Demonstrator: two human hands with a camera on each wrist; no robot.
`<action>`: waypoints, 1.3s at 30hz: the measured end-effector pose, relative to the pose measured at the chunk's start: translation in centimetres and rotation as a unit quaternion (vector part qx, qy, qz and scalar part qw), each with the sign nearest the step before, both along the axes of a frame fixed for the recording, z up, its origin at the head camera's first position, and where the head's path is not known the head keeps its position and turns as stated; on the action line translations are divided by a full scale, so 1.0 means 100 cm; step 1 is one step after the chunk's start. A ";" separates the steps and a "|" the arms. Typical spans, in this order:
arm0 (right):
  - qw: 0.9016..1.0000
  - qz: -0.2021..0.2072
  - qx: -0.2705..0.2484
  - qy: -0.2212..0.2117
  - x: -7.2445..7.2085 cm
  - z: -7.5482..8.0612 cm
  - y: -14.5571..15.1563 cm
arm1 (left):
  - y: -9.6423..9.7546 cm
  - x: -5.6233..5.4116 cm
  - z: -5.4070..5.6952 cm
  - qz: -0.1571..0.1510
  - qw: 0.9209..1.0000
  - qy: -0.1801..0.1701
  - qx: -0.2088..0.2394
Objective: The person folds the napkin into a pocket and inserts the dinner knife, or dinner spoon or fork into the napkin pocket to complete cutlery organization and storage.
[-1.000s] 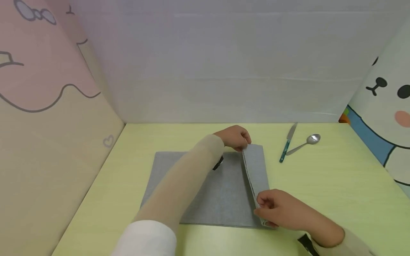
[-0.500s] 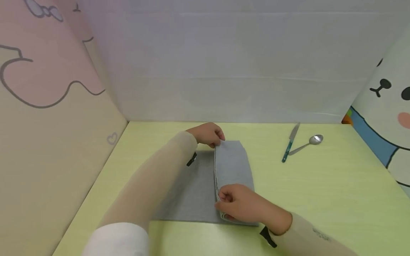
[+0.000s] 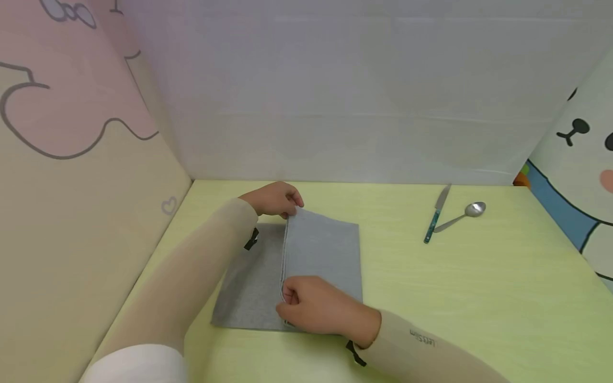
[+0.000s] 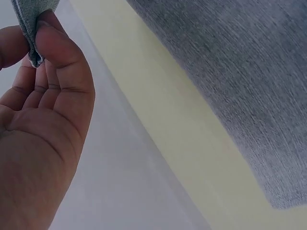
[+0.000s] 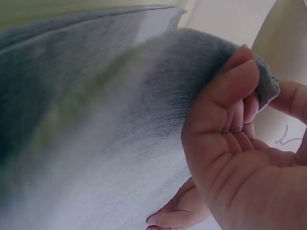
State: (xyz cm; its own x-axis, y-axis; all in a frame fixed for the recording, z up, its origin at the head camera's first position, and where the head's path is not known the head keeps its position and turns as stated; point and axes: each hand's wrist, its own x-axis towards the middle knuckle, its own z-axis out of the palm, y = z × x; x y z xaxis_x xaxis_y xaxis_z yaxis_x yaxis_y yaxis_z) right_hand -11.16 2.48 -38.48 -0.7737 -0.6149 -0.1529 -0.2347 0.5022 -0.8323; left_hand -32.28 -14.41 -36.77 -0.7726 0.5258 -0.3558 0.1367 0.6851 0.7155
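Head view: left hand (image 3: 273, 199), right hand (image 3: 321, 304) pinch lifted edge of grey cloth (image 3: 323, 247); each grip clamped on it.

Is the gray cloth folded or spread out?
Partly folded: the gray cloth has one part flat at the left; the left hand and right hand pinch its layered, raised edge.

Head view: high, facing forward and down, widest, over table (image 3: 479, 282) and rear wall (image 3: 335, 96). Left wrist view: close, along the left hand (image 4: 45, 120). Right wrist view: close — right hand (image 5: 240, 148) large, left hand beyond. Shared by all: grey cloth (image 3: 325, 250).
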 end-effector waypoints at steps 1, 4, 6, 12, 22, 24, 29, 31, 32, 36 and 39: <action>1.000 0.001 0.001 0.003 0.000 0.001 -0.004 | -0.004 0.000 0.001 0.001 1.000 0.000 0.000; 1.000 0.003 0.007 0.015 0.000 0.005 -0.017 | -0.017 0.003 0.005 0.003 1.000 0.000 0.002; 1.000 0.009 0.016 0.025 0.001 0.008 -0.025 | -0.028 0.006 0.007 0.004 1.000 0.002 0.003; 0.996 0.047 0.047 0.051 0.003 0.012 -0.052 | -0.065 0.010 0.002 0.014 1.000 0.003 -0.011; 0.994 0.065 0.063 0.053 0.003 0.000 -0.087 | -0.100 0.010 -0.020 0.020 0.999 0.015 -0.028; 0.993 0.072 0.075 0.054 0.002 -0.002 -0.094 | -0.105 0.010 -0.023 0.033 0.999 0.001 -0.022; 0.989 0.070 0.110 0.064 -0.001 -0.012 -0.109 | -0.116 0.008 -0.033 0.064 0.998 -0.026 -0.010; 0.988 0.065 0.122 0.062 -0.001 -0.016 -0.114 | -0.118 0.008 -0.038 0.071 0.997 -0.028 -0.012; 0.988 0.064 0.129 0.063 -0.001 -0.018 -0.116 | -0.119 0.009 -0.040 0.072 0.997 -0.027 -0.013; 0.981 0.067 0.168 0.063 -0.001 -0.025 -0.121 | -0.120 0.009 -0.046 0.074 0.997 -0.010 -0.028; 0.978 0.071 0.189 0.057 -0.002 -0.027 -0.123 | -0.119 0.010 -0.047 0.069 0.997 0.008 -0.046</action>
State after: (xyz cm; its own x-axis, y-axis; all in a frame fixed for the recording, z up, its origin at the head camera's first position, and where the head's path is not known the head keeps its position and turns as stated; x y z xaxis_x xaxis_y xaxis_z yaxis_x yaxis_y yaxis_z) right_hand -11.39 -9.82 -41.19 -0.7101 -0.6333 -0.3077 -0.4043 0.7245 -0.5583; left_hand -31.32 -26.30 -41.43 -0.8411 0.3803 -0.3848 0.0474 0.7603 0.6478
